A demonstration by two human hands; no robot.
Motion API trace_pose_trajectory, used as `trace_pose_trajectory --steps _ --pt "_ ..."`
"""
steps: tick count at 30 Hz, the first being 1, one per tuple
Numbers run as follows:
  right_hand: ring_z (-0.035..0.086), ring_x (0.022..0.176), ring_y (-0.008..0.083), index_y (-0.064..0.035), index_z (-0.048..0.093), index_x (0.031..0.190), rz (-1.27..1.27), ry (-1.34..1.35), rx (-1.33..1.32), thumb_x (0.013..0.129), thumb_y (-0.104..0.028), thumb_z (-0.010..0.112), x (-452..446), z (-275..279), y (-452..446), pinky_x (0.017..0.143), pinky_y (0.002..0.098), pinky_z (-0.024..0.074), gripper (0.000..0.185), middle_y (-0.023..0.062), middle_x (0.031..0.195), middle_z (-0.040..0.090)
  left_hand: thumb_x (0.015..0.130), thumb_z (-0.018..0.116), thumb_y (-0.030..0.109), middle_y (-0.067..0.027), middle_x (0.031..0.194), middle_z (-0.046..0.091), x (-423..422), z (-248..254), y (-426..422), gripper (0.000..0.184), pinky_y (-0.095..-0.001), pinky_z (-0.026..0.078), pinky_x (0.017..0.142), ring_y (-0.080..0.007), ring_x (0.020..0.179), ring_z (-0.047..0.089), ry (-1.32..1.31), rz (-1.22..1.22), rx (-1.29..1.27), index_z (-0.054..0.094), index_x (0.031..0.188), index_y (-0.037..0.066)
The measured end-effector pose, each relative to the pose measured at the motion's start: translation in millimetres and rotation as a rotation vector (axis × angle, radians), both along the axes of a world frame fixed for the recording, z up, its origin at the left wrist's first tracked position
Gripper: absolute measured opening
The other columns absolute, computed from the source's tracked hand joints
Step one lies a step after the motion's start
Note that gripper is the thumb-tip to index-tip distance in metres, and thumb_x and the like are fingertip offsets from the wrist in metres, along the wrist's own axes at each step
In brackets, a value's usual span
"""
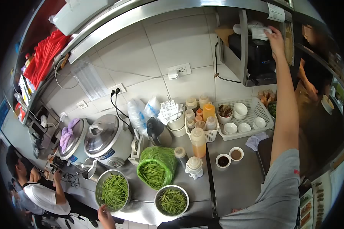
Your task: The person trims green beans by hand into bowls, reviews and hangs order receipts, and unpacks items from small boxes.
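Overhead, the right hand [276, 42] has white paper [260, 34] pinched in its fingers; the left hand [106, 219], grip unclear, is beside the colander [98, 191], presumably placed for easy reach.

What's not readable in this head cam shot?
All head view:
Left hand: wrist cut by bottom edge; contact with the nearby bean bowl unclear.
Right hand: grip on white paper too small to judge.
Print on stacked slips: too small.
Rear bottles: lower parts hidden by front bottles.
Co-worker at right: blurred, dark.
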State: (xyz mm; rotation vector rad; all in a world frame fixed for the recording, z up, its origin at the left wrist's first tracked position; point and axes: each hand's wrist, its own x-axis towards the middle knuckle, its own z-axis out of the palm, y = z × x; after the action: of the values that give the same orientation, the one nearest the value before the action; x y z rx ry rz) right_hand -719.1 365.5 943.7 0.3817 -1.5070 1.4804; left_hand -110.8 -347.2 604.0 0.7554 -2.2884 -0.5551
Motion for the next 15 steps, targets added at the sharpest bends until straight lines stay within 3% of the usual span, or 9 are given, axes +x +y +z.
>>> trace_pose_trajectory --steps 2,4,7,8,10,11,12,13,15 --pt "0.06 0.093 0.014 -0.0056 0.045 0.126 0.345 0.171 -0.39 0.085 -0.009 0.068 36.6 -19.1 -12.8 0.077 0.0258 0.0465 0.047 0.0061 0.103 0.063 0.085 0.051 -0.006 -0.0064 0.087 0.064 -12.3 12.4 10.8 0.026 -0.0227 0.046 0.063 -0.0118 0.07 0.059 -0.016 -0.053 0.053 0.058 0.109 0.001" --pt "0.058 0.095 0.0126 -0.0063 0.041 0.128 0.484 0.143 -0.432 0.085 -0.005 0.066 102.1 -47.9 -50.3 0.078 0.0258 0.0477 0.05 0.0051 0.109 0.058 0.088 0.051 -0.001 -0.0063 0.086 0.065 -44.3 34.1 51.8 0.022 -0.0235 0.046 0.064 -0.0129 0.073 0.061 0.13 -0.175 0.352 0.059 0.109 0.001" --pt "0.057 0.094 0.011 -0.0058 0.045 0.125 0.54 -0.06 -0.17 0.085 -0.003 0.065 182.6 -108.3 -99.6 0.08 0.0257 0.0507 0.046 0.0025 0.107 0.054 0.094 0.054 0.013 -0.0086 0.097 0.063 -98.5 85.1 149.4 0.026 -0.0272 0.05 0.076 -0.0145 0.084 0.062 0.091 -0.426 0.774 0.056 0.115 -0.001" --pt "0.058 0.093 0.0104 -0.0062 0.046 0.127 0.66 -0.03 -0.092 0.084 -0.002 0.066 191.5 -137.5 -112.9 0.08 0.0254 0.0512 0.048 0.0015 0.109 0.056 0.094 0.054 0.015 -0.0104 0.1 0.063 -113.9 80.5 167.9 0.034 -0.03 0.05 0.081 -0.0176 0.092 0.062 0.072 -0.654 0.895 0.052 0.124 -0.001" --pt "0.057 0.102 0.011 -0.0058 0.048 0.127 1.01 -0.311 0.024 0.08 -0.001 0.071 237.5 -185.2 -137.0 0.086 0.0288 0.0507 0.052 0.0031 0.122 0.056 0.093 0.057 0.026 -0.0167 0.118 0.059 -142.1 88.5 220.8 0.055 -0.0368 0.046 0.093 -0.0244 0.109 0.058 -0.118 -0.856 1.071 0.039 0.139 0.001" --pt "0.057 0.105 0.0106 -0.0073 0.051 0.126 1.129 -0.326 0.231 0.082 -0.005 0.071 260.4 -196.9 -148.0 0.085 0.0283 0.0509 0.048 0.002 0.123 0.057 0.087 0.062 0.039 -0.0184 0.129 0.053 -154.1 85.9 242.7 0.074 -0.0408 0.041 0.1 -0.0264 0.118 0.053 -0.171 -1.01 1.212 0.031 0.143 0.002" --pt "0.059 0.102 0.0099 -0.0078 0.054 0.121 1.03 -0.263 0.546 0.083 -0.01 0.071 282.3 -196.9 -157.5 0.085 0.0279 0.0499 0.042 0.0022 0.117 0.061 0.081 0.065 0.054 -0.0184 0.137 0.045 -165.4 90.1 265.7 0.092 -0.043 0.035 0.105 -0.0281 0.125 0.046 -0.246 -1.136 1.321 0.026 0.145 0.002" --pt "0.061 0.098 0.0119 -0.0069 0.056 0.116 1.126 -0.311 0.625 0.082 -0.007 0.071 299.1 -199.1 -165.0 0.083 0.0283 0.0506 0.037 0.0022 0.11 0.063 0.076 0.063 0.064 -0.0176 0.143 0.038 -173.0 89.5 284.6 0.102 -0.0441 0.03 0.108 -0.0279 0.129 0.042 -0.281 -1.206 1.438 0.022 0.146 0.002" --pt "0.065 0.089 0.0151 -0.0057 0.058 0.108 1.277 -0.362 0.753 0.082 -0.007 0.07 319.2 -203.6 -175.2 0.079 0.0292 0.0515 0.028 0.0029 0.1 0.066 0.078 0.058 0.067 -0.0149 0.145 0.035 -186.3 86.5 299.6 0.1 -0.0453 0.029 0.108 -0.0265 0.129 0.04 -0.277 -1.21 1.682 0.022 0.147 0.003"
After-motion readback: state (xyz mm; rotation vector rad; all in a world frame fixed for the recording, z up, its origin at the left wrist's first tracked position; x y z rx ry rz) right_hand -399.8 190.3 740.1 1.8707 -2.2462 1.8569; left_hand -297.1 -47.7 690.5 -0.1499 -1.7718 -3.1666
